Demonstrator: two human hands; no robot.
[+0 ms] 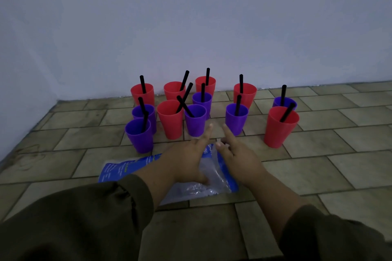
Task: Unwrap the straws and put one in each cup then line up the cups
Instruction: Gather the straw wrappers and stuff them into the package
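We look down on two arms stretched forward in olive sleeves [84, 218]. The left hand [188, 159] and right hand [237, 157] are side by side, backs up and fingers loosely spread. Each index finger is extended toward the cups [170, 125], and neither hand holds anything. Below them a blue-and-clear plastic wrapper [118, 168] lies flat on the tiled floor [318, 165]; we cannot tell whether the hands touch it. Twelve cups stand upright near the wall [191, 17] in a loose cluster, not a line, with a purple cup [139, 137] nearest on the left and a red cup [281, 131] apart on the right. A black straw [241, 83] stands in each, its long axis mostly upright. A middle pair [185, 93] lean opposite ways and cross, and the right red cup's straw tilts up and rightward.
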